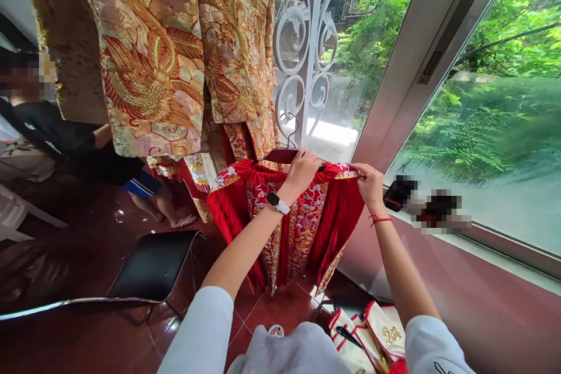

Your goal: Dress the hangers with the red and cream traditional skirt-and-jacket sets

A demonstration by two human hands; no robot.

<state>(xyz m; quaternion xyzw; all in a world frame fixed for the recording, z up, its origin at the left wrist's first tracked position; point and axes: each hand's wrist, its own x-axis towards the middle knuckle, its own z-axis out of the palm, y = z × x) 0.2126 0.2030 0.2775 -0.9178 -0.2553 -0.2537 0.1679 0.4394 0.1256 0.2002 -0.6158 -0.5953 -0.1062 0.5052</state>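
A red embroidered garment point(302, 222) hangs in front of me on a dark red hanger point(280, 155) with a metal hook. My left hand point(302, 168) is closed over the hanger's middle at the garment's collar; a watch sits on that wrist. My right hand point(368, 182) pinches the garment's right shoulder edge; a red string circles that wrist. Both arms wear white sleeves.
Gold and red embroidered robes point(175, 52) hang above left. A white scrolled metal grille point(302, 52) and large windows point(491, 117) stand ahead and right. A black chair point(153, 266) stands on the dark red tiled floor. Another person point(56, 128) sits at left. A white and red bag point(372, 333) lies by my feet.
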